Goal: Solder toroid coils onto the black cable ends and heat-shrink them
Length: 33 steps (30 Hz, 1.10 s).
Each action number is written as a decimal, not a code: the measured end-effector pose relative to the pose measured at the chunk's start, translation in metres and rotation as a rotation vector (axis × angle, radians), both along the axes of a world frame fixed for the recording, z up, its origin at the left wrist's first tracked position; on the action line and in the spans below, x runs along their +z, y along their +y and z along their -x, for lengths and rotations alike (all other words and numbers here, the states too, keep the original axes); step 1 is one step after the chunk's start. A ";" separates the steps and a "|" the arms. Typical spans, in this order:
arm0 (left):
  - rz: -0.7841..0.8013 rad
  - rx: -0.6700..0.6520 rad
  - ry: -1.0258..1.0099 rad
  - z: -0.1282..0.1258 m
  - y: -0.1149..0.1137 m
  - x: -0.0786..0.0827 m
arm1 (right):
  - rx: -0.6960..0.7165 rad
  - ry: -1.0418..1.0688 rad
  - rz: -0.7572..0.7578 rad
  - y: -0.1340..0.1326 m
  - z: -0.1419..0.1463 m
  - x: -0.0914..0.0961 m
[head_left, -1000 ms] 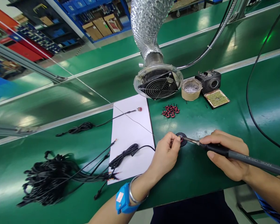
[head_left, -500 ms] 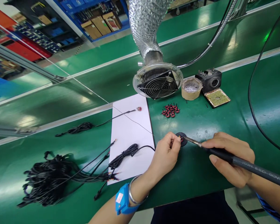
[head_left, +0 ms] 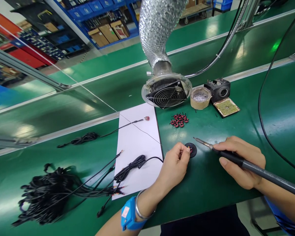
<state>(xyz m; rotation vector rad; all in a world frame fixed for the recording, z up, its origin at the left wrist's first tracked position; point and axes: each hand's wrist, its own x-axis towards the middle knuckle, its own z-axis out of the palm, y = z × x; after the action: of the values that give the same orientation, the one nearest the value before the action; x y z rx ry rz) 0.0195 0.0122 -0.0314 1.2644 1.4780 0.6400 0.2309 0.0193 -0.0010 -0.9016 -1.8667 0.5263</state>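
**Green-topped workbench [head_left: 211, 185], centre stn., both hands in use**

Work pt., L to R: my left hand [head_left: 175, 161], thumb & index pinched on a fine yellow-red wire end [head_left: 188, 148]; other fingers curled, contents not vis. Flat round blk disc [head_left: 194, 152], qty 1, just R of those fingertips, small red-and-black part [head_left: 191, 151] on it, partly hidden. Slim blk-and-grey soldering iron [head_left: 259, 171], qty 1, gripped pen-style in my right hand [head_left: 248, 154]; tip apart from disc, just past its far edge, long axis slanting R & toward me. Left hand is nearer the disc.

Ct., L to R:
- Tangled heap of blk cables [head_left: 45, 195]: 1; strands uncountable.
- Separate coiled blk cables: 2, i.e. one farther off [head_left: 85, 138], one nearer [head_left: 131, 167].
- Blue wrist strap [head_left: 129, 214]: 1.
- White rectangular sheet [head_left: 130, 144]: 1, under nearer coil.
- Small pink-red part [head_left: 147, 118]: 1, on sheet.
- Blk grilled fan [head_left: 170, 95] on silver flexible duct [head_left: 157, 32]: 1 ea.
- Red-and-black ring parts [head_left: 179, 120]: approx. dozen, piled, exact no. unclear.
- Tan round tub [head_left: 200, 104]: 1.
- Blk metal iron stand [head_left: 217, 89]: 1.
- Yellow-green sponge pad [head_left: 226, 107]: 1.
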 end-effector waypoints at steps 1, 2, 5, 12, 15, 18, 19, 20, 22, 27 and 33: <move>0.002 0.001 -0.009 0.000 0.001 0.000 | -0.018 -0.030 -0.036 0.006 -0.002 0.000; 0.005 0.003 -0.017 -0.001 0.001 0.000 | -0.044 -0.065 -0.075 0.013 -0.005 0.001; 0.045 0.013 -0.055 -0.002 0.002 0.001 | -0.191 -0.131 -0.205 0.046 -0.015 -0.005; 0.072 -0.074 -0.043 0.008 -0.003 0.011 | -0.306 -0.216 -0.171 0.096 -0.028 -0.037; 0.081 -0.108 -0.013 0.011 -0.007 0.019 | -0.254 -0.160 -0.096 0.079 -0.021 -0.039; 0.077 -0.153 0.081 0.012 -0.009 0.025 | -0.078 -0.163 -0.054 0.052 -0.006 -0.040; 0.073 -0.178 0.118 0.012 -0.010 0.026 | -0.006 -0.193 -0.049 0.045 0.000 -0.041; 0.064 -0.201 0.151 0.013 -0.010 0.027 | 0.061 -0.227 -0.043 0.038 0.006 -0.042; 0.038 -0.243 0.198 0.013 -0.011 0.028 | 0.164 -0.287 -0.030 0.030 0.016 -0.047; -0.022 -0.268 0.214 0.013 -0.013 0.027 | 0.249 -0.299 0.015 0.031 0.030 -0.055; -0.028 -0.261 0.190 0.014 -0.014 0.026 | 0.234 -0.228 -0.048 0.034 0.034 -0.058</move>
<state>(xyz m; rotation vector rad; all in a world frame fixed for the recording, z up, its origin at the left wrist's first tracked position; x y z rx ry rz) 0.0059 -0.0019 -0.0057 1.5429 1.4269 0.3763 0.1968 0.0528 -0.0587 -0.7400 -2.2000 0.5348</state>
